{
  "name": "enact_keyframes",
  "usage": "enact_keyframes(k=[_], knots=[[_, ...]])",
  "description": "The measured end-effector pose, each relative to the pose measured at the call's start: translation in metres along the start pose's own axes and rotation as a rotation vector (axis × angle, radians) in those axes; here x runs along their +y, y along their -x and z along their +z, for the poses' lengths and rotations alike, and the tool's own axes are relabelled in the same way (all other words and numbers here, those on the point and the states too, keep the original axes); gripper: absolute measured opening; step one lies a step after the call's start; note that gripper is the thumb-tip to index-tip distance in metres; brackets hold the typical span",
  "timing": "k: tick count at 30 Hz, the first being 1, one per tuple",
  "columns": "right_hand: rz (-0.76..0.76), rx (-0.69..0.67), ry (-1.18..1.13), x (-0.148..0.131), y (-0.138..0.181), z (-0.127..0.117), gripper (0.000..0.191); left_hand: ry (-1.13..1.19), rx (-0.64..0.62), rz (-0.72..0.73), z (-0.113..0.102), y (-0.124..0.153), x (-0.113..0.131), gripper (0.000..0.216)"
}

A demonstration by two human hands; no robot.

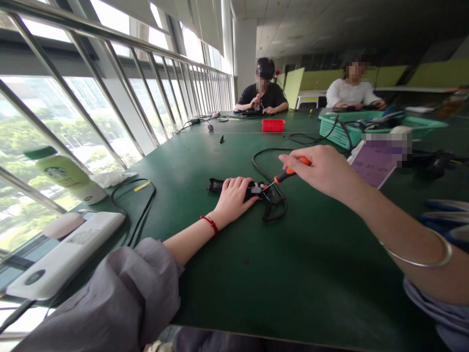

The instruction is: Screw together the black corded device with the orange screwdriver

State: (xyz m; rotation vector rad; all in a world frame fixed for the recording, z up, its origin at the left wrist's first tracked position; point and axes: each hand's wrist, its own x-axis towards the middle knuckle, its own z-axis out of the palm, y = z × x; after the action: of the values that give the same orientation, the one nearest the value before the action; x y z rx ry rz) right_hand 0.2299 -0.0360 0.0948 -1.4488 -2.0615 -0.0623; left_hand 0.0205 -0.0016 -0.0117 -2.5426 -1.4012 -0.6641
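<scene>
On the green table lies a black hand-held electrical device (217,185), its right end opened up so that wires and inner parts show. My left hand (235,194) is closed over its middle, pressing it to the tabletop. An orange and black screwdriver (287,173) is gripped in my right hand (322,168), its shaft slanting down to the left. The tip meets or nearly meets the exposed wiring; exact contact is too small to tell. A black power cord (257,156) curves away from the device's right end.
At left stand a green-capped bottle (66,173) and a white power bank (68,254) beside the metal railing (139,51). Farther back are a red bin (273,125) and a teal basket (335,131) with cables. A purple-screened phone (379,161) leans there. Two people sit across the table.
</scene>
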Motion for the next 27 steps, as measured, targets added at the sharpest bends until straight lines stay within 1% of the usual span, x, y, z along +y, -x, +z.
enact_keyframes(k=[2, 3, 5, 7, 10, 12, 13, 15, 16, 18, 20, 23, 25, 26, 27], knots=[[-0.022, -0.023, 0.003, -0.003, 0.002, -0.003, 0.026, -0.002, -0.005, 0.005, 0.0, 0.001, 0.0, 0.042], [-0.03, -0.033, -0.012, -0.005, 0.003, -0.004, 0.026, -0.002, -0.007, 0.011, 0.001, 0.001, 0.0, 0.042], [-0.022, -0.057, -0.036, -0.006, 0.004, -0.005, 0.035, -0.005, -0.009, 0.02, 0.001, 0.002, -0.001, 0.042], [0.018, -0.085, -0.014, -0.006, 0.004, -0.006, 0.032, -0.012, -0.008, 0.022, 0.001, 0.002, -0.001, 0.043], [0.061, -0.099, 0.039, -0.004, 0.003, -0.006, 0.04, -0.022, -0.017, 0.022, 0.001, 0.001, 0.0, 0.044], [0.033, -0.093, -0.002, -0.003, 0.002, -0.007, 0.03, -0.025, -0.019, 0.022, 0.0, 0.001, 0.0, 0.043], [0.014, -0.096, -0.043, -0.002, 0.002, -0.008, 0.029, -0.025, -0.021, 0.023, 0.0, 0.001, 0.0, 0.043], [-0.006, -0.112, -0.106, -0.003, 0.002, -0.009, 0.036, -0.025, -0.022, 0.022, 0.0, 0.001, 0.0, 0.044], [-0.004, -0.125, -0.115, -0.003, 0.002, -0.01, 0.035, -0.027, -0.024, 0.021, 0.0, 0.001, 0.0, 0.044], [0.025, -0.14, -0.073, -0.003, 0.003, -0.011, 0.031, -0.031, -0.028, 0.019, 0.001, 0.002, 0.0, 0.045], [0.046, -0.147, -0.013, -0.003, 0.003, -0.013, 0.037, -0.033, -0.033, 0.018, 0.0, 0.002, 0.0, 0.045], [0.028, -0.148, -0.003, -0.003, 0.002, -0.012, 0.03, -0.031, -0.04, 0.018, 0.0, 0.002, 0.0, 0.044], [0.027, -0.13, -0.005, -0.004, 0.002, -0.011, 0.04, -0.033, -0.035, 0.021, 0.0, 0.002, 0.001, 0.044], [0.041, -0.114, 0.016, -0.004, 0.002, -0.01, 0.039, -0.034, -0.032, 0.023, 0.0, 0.002, 0.001, 0.045], [0.058, -0.106, 0.048, -0.005, 0.002, -0.01, 0.035, -0.035, -0.03, 0.024, 0.0, 0.002, 0.0, 0.045]])
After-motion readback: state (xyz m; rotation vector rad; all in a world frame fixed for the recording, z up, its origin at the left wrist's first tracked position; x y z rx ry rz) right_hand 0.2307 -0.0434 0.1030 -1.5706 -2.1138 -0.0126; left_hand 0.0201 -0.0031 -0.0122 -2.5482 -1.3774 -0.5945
